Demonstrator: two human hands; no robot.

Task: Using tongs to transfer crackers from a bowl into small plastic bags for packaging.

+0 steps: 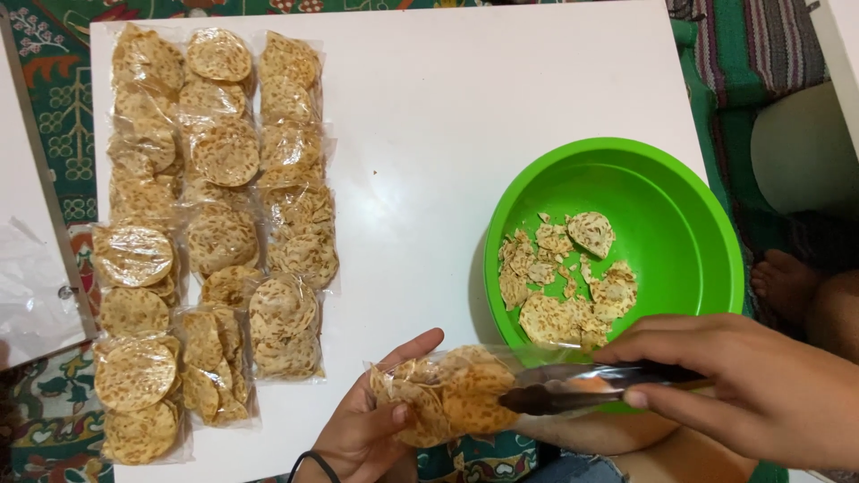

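My left hand [371, 420] holds a clear plastic bag [447, 394] part filled with round speckled crackers, at the table's near edge. My right hand [752, 380] grips dark tongs [582, 389] whose tips reach into the bag's open mouth. Just behind the hands sits a green bowl [667, 188] with a few whole and broken crackers [568, 282] lying in its bottom.
Several sealed bags of crackers [215, 224] lie in three rows on the left half of the white table [429, 116]. A patterned rug [54, 98] lies under the table. A bare foot [787, 282] shows at the right, beyond the bowl.
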